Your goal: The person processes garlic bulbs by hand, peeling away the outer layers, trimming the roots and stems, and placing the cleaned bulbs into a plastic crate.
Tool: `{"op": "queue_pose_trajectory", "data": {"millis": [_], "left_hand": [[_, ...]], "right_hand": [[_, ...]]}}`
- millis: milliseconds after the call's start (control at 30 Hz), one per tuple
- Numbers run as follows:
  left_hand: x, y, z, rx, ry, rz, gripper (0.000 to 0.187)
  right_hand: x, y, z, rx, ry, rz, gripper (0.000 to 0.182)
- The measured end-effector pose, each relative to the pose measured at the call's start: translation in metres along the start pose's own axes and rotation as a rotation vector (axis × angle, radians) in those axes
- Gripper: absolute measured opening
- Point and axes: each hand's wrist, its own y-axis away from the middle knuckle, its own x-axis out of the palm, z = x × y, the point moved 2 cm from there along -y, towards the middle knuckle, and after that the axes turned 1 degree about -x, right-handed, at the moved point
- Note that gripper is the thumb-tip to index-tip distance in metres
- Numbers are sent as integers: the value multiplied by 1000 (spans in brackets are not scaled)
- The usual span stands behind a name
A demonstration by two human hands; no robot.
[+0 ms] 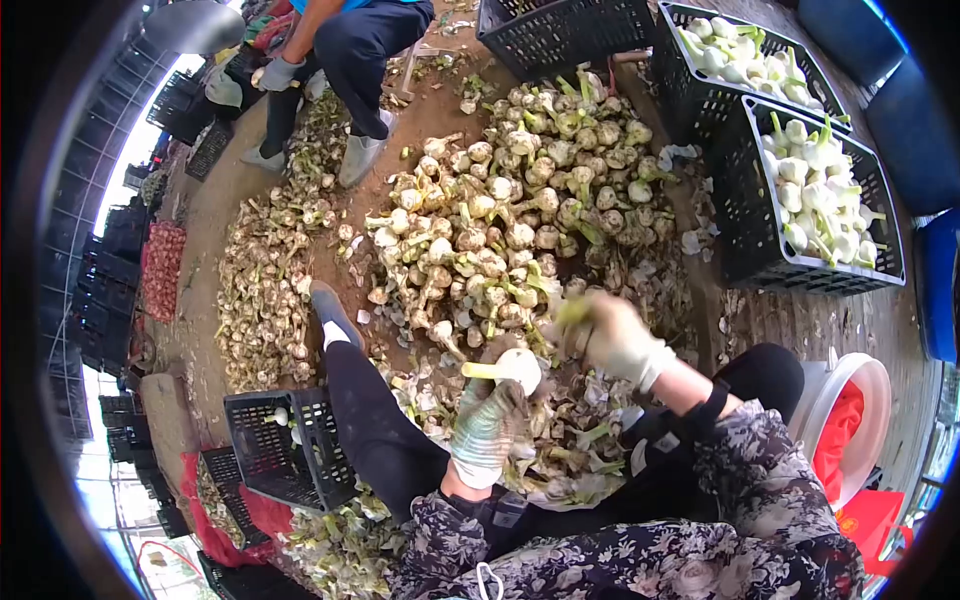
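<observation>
My left hand (485, 425), in a striped, soiled glove, is closed around a garlic bulb (519, 368). The bulb is white and smooth, and its cut pale-yellow stem points left. To its right my right hand (618, 342), in a whitish glove, is closed and smeared by motion. A blurred greenish-brown thing shows at its fingertips; its kind cannot be made out. Beyond both hands lies a big heap of unpeeled, dirt-stained garlic bulbs (520, 235). Loose garlic skins (570, 455) cover the ground below the hands.
Two black crates (740, 245) of clean white garlic stand at right. Another black crate (290, 450) sits by my left leg. A white bucket (875, 400) holding red material is at my right. A co-worker's gloved hand (280, 75) and legs appear upper left, beside smaller bulbs (265, 290).
</observation>
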Motion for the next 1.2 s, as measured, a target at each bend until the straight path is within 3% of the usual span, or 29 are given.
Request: {"op": "queue_pose_trajectory", "data": {"millis": [67,133,200,233,267,333,367,400,467,567,667,700,733,800,833,1067,1133,1167,1200], "left_hand": [[-17,0,-4,-31,4,-58,58],[-16,3,-10,15,-152,56,59],[-26,4,-9,-3,-188,47,61],[-26,3,-10,60,-276,49,60],[-26,2,-11,123,-364,53,59],[-20,4,-10,115,-419,12,54],[-18,5,-9,64,-456,12,60],[-17,5,-6,13,-492,12,68],[-22,5,1,-17,-316,77,64],[-21,5,-1,-37,-149,-2,58],[-19,1,-3,46,-295,-6,64],[-10,2,-5,101,-395,-24,44],[-7,2,-3,100,-396,-22,44],[-3,3,0,133,-399,-77,43],[-2,5,0,120,-421,-97,45],[-22,-1,3,-21,-394,0,60],[-21,0,9,87,-232,151,52],[-57,-10,24,94,-233,99,35],[-47,-10,21,95,-233,97,35]], "right_hand": [[30,19,-18,70,216,317,27],[41,27,-22,130,594,627,25],[35,21,-27,189,584,570,20],[22,13,-11,289,412,538,23],[17,5,-18,93,306,502,27],[28,-5,-12,262,-780,452,44],[21,-3,-10,167,-328,472,49],[30,-3,-5,321,-526,510,45],[19,4,8,339,-402,508,43],[17,5,-11,354,-586,396,34],[2,9,14,358,-453,391,32],[15,5,17,275,-780,307,28],[16,7,16,274,-779,305,28],[9,12,23,209,105,247,25],[15,14,15,164,14,128,26],[19,18,10,146,-73,139,22],[21,21,21,118,-75,175,20],[23,24,21,56,-31,170,19],[24,22,21,55,-31,173,19]]}}
